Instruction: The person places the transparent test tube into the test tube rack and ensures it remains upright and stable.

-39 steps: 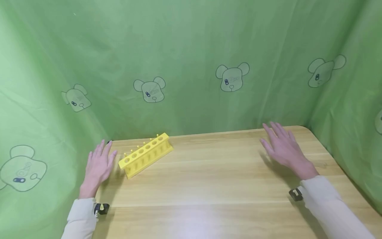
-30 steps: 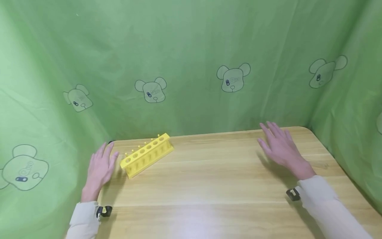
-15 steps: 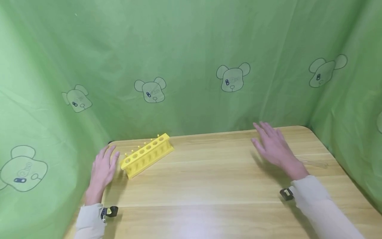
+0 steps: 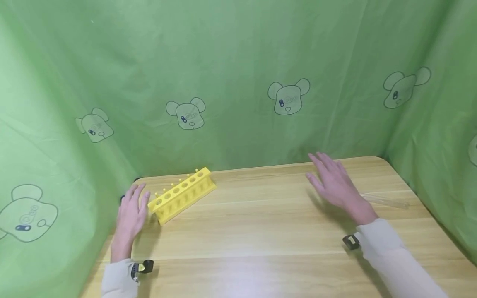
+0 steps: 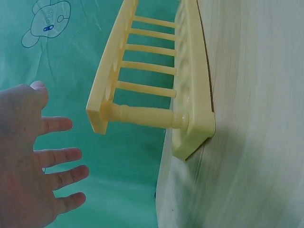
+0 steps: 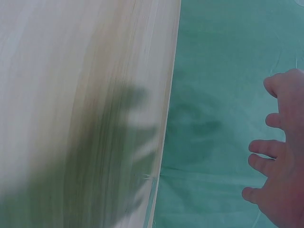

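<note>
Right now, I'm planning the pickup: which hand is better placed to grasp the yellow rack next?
Probably the left hand: it holds nothing and is beside one end of the yellow rack, not touching. The right hand is also empty, but toward the opposite side of the table, much farther away.

The left hand [image 5: 28, 166] shows at the left edge of the view, fingers [image 5: 66, 156] extended and spaced, apart from the yellow rack [image 5: 149, 67]; the rack's base plate [image 5: 194, 71] sits on the bench [image 5: 256, 95], its top plate [image 5: 108, 71] has round holes, and a thick post [image 5: 142, 116] joins the two at the near end. Beyond the post runs a row of thinner pegs [image 5: 146, 89]; a shadow [image 5: 225, 166] falls on the bench beside the rack; green cloth [image 5: 123, 175] with a printed animal head [image 5: 50, 20] hangs behind.
</note>
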Available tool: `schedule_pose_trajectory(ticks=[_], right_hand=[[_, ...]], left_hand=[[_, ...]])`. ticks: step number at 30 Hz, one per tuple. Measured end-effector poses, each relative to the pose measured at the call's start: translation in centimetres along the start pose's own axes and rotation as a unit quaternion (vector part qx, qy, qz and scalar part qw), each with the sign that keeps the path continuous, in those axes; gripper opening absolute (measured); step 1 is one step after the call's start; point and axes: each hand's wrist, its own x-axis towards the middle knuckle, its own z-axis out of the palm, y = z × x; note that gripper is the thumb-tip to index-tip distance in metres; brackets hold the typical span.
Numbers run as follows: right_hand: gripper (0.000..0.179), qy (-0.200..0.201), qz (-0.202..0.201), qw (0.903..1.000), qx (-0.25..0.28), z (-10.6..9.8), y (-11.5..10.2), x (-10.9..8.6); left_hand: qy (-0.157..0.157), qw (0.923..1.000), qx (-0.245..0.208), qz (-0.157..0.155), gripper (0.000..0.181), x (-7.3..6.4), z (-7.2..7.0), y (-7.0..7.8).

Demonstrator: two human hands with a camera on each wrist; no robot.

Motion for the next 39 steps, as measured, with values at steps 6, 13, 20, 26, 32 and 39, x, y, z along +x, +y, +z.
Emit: schedule_pose_trajectory(ticks=[6, 13, 20, 26, 32, 39], right_hand=[[0.068, -0.001, 0.003, 1.0, 0.006, 0.5, -0.5, 0.2], [0.069, -0.006, 0.003, 1.0, 0.005, 1.1, -0.7, 0.2], [0.068, 0.006, -0.012, 0.9999, 0.004, 1.6, -1.3, 1.0], [0.067, 0.009, -0.027, 0.9996, 0.007, 2.3, -1.9, 1.8], [0.067, 0.009, -0.041, 0.9991, 0.007, 2.9, -2.4, 2.4], [0.066, 0.004, -0.046, 0.9989, 0.012, 3.4, -3.5, 3.4]], left_hand=[[0.023, 0.9995, -0.019, 0.008, 0.056, -0.4, 0.5, 0.4], [0.035, 0.997, -0.069, -0.003, 0.054, -0.8, 1.5, 0.3], [0.053, 0.9942, -0.092, -0.02, 0.055, -0.8, 1.7, 0.2], [0.072, 0.992, -0.101, -0.021, 0.052, -0.9, 1.9, 0.1], [0.079, 0.9905, -0.11, -0.026, 0.052, -0.9, 2.2, 0.2], [0.081, 0.9899, -0.115, -0.023, 0.051, -1.0, 2.4, 0.2]])
